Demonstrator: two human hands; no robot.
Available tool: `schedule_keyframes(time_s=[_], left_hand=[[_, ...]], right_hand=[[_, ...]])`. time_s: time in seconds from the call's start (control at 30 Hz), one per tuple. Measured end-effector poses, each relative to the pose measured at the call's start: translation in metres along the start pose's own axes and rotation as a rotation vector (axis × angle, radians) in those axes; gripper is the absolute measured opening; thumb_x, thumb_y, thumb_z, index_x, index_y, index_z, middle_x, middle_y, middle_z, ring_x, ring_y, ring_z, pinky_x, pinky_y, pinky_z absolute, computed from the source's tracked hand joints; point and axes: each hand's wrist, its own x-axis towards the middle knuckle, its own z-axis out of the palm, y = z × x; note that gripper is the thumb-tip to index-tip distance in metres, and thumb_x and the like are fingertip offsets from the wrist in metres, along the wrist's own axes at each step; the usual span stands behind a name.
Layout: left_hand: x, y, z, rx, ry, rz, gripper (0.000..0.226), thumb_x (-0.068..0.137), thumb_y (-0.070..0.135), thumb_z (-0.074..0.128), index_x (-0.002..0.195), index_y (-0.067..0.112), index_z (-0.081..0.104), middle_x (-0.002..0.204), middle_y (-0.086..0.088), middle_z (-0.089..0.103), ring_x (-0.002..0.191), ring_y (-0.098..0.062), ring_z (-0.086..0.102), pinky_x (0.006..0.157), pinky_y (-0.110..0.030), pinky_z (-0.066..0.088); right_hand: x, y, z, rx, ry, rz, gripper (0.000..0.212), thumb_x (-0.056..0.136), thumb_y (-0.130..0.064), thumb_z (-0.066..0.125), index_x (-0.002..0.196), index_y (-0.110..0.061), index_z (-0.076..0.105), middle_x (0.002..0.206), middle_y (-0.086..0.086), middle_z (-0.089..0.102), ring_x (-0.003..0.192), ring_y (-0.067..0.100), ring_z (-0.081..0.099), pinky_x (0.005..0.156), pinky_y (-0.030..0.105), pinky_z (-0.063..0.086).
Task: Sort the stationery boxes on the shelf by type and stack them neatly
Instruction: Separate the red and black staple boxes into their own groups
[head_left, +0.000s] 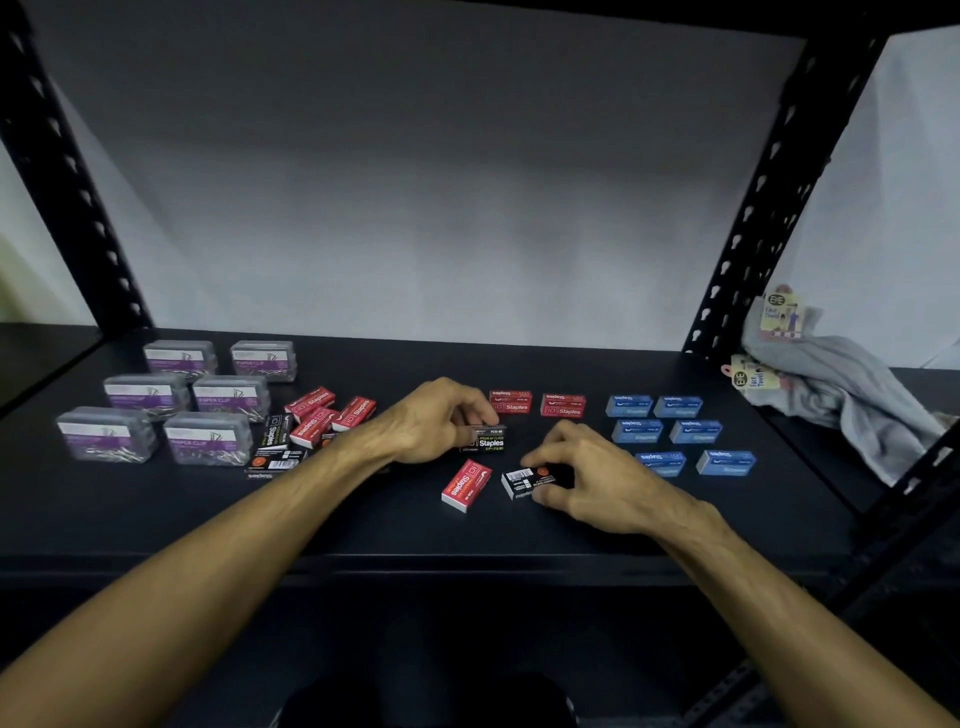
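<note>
On the black shelf (156, 519), my left hand (441, 421) grips a black staples box (488, 441) at the middle. My right hand (587, 473) pinches another black staples box (524, 480) lying just in front of it. A red staples box (466, 486) lies loose between my forearms. Two red boxes (510, 401) stand side by side behind my hands. Several blue staples boxes (678, 434) sit in two columns at the right. At the left, several clear paper clip boxes (208, 436) stand in two columns. A jumble of red and black staples boxes (317, 421) lies beside them.
Black perforated uprights (763, 208) frame the shelf at both sides. A grey cloth with hang tags (841, 395) lies on the neighbouring shelf at the right. The shelf's front edge (467, 566) runs under my forearms.
</note>
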Motion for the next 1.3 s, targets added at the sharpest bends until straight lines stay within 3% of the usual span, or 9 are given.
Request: schedule_keyframes(time_s=[0.17,0.3,0.5,0.67,0.8,1.0,1.3], left_hand=[[-0.002,-0.001,-0.001,0.023,0.017,-0.009,0.025,0.089,0.006,0.067,0.106,0.023,0.071,0.09,0.011,0.066,0.075,-0.002,0.062,0.062,-0.008,0.046],[-0.004,-0.003,-0.004,0.048,0.026,-0.006,0.024,0.089,0.008,0.067,0.104,0.026,0.071,0.088,0.013,0.065,0.076,-0.002,0.061,0.064,-0.01,0.044],[-0.005,-0.004,-0.006,0.076,0.023,-0.01,0.027,0.087,0.006,0.068,0.103,0.027,0.07,0.087,0.013,0.064,0.075,-0.002,0.059,0.064,-0.01,0.042],[-0.005,-0.003,-0.004,0.122,0.009,-0.014,0.031,0.086,0.009,0.069,0.113,0.024,0.068,0.092,0.013,0.061,0.078,-0.002,0.057,0.064,-0.007,0.039],[-0.005,-0.002,0.0,0.128,0.001,-0.02,0.027,0.087,0.013,0.07,0.111,0.024,0.069,0.09,0.014,0.063,0.078,-0.001,0.058,0.067,-0.008,0.038],[-0.008,-0.002,-0.002,0.129,-0.002,-0.021,0.022,0.087,0.013,0.069,0.105,0.025,0.071,0.092,0.014,0.065,0.075,0.003,0.058,0.065,-0.007,0.037],[-0.009,-0.005,-0.003,0.14,-0.005,-0.021,0.021,0.09,0.014,0.066,0.108,0.024,0.069,0.093,0.013,0.065,0.075,0.003,0.057,0.061,-0.009,0.038]], right_hand=[[0.001,-0.001,-0.007,0.055,-0.038,0.017,0.029,0.096,-0.045,0.051,0.114,-0.031,0.068,0.105,-0.013,0.051,0.101,0.001,0.048,0.093,0.033,0.044],[0.004,-0.003,-0.009,0.055,0.001,0.053,0.032,0.101,-0.039,0.044,0.104,-0.019,0.069,0.1,-0.006,0.058,0.093,0.005,0.055,0.089,0.035,0.048],[0.002,-0.006,-0.011,0.117,0.046,0.065,0.031,0.101,-0.029,0.046,0.126,-0.019,0.062,0.123,-0.009,0.062,0.107,0.001,0.053,0.089,0.018,0.038],[0.0,-0.006,-0.012,0.112,0.051,0.073,0.031,0.097,-0.032,0.055,0.125,-0.023,0.062,0.103,-0.015,0.06,0.082,-0.006,0.053,0.072,0.008,0.037],[0.001,-0.007,-0.011,0.074,0.047,0.085,0.025,0.088,-0.035,0.068,0.111,-0.027,0.066,0.09,-0.018,0.056,0.074,-0.004,0.051,0.064,0.011,0.033],[0.001,-0.011,-0.018,0.108,0.08,0.136,0.004,0.086,-0.03,0.068,0.087,-0.028,0.064,0.074,-0.011,0.06,0.064,0.002,0.056,0.054,0.014,0.037],[0.007,-0.02,-0.016,0.19,0.127,0.143,0.005,0.087,-0.027,0.067,0.089,-0.028,0.063,0.076,-0.011,0.062,0.065,0.003,0.057,0.055,0.015,0.038]])
